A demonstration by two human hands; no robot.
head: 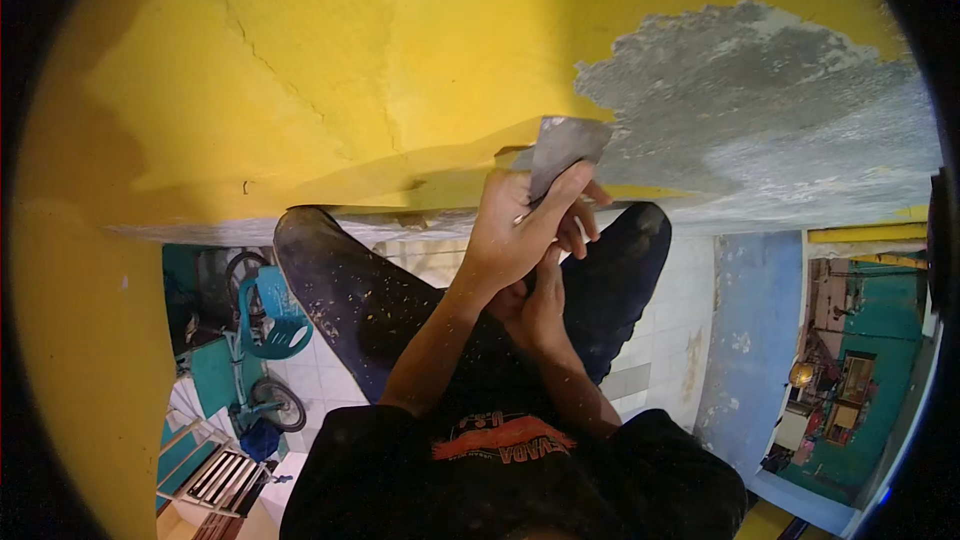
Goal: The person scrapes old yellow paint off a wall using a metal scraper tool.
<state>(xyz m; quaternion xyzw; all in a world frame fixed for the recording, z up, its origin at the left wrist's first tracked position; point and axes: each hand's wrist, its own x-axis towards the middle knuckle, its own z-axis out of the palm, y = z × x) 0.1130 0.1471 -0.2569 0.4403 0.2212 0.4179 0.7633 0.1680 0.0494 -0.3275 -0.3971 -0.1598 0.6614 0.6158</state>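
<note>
My left hand point(510, 221) is raised in front of the wall and grips a flat grey metal scraper blade point(570, 146). One long finger or thumb lies along the blade's face, and the other fingers curl beside it. Whether the blade touches the wall cannot be told. Just below, close to the left wrist, my right hand point(541, 311) is bent inward; whatever it may hold is hidden. Behind the blade stands a yellow painted wall point(300, 75). To its right the paint is gone from a rough grey plaster patch point(690, 97).
My knees point(307, 240) are spread close to the wall's foot. Pale flecks lie on the dark trousers point(375, 307). At left are a teal plastic chair point(277, 315), a bicycle point(240, 390) and a slatted rack point(225, 472). A peeling blue wall point(739, 330) rises at right above white floor tiles point(667, 315).
</note>
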